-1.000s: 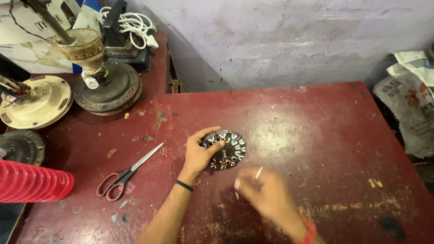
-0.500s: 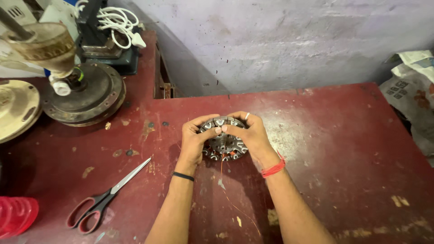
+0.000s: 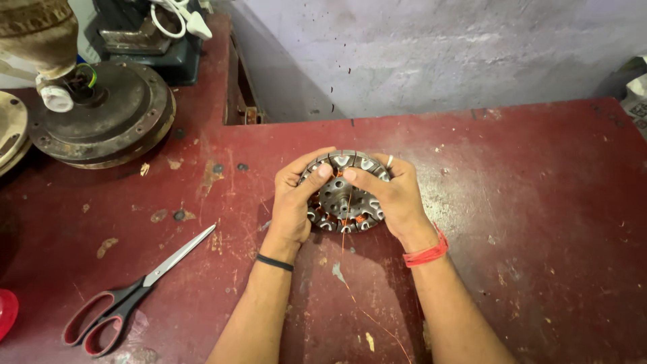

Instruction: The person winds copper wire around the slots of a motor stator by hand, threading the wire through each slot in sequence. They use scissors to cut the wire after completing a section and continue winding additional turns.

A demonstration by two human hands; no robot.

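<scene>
A round grey metal stator core (image 3: 342,195) with slotted teeth and bits of orange winding lies on the dark red table (image 3: 526,202). My left hand (image 3: 293,202) grips its left rim, thumb on top. My right hand (image 3: 394,195), with a ring and a red thread on the wrist, grips its right rim, thumb meeting the left thumb near the top teeth. A thin copper wire (image 3: 350,269) runs from the core toward me across the table.
Scissors with red-and-black handles (image 3: 128,296) lie at the front left. A dark round motor housing (image 3: 101,118) with a brass-coloured part above it stands at the back left, beside a dark machine with white cable (image 3: 155,34). A grey wall rises behind the table.
My right hand moved from the table's front onto the core, so both hands now hold it. The view shifted closer and to the right.
</scene>
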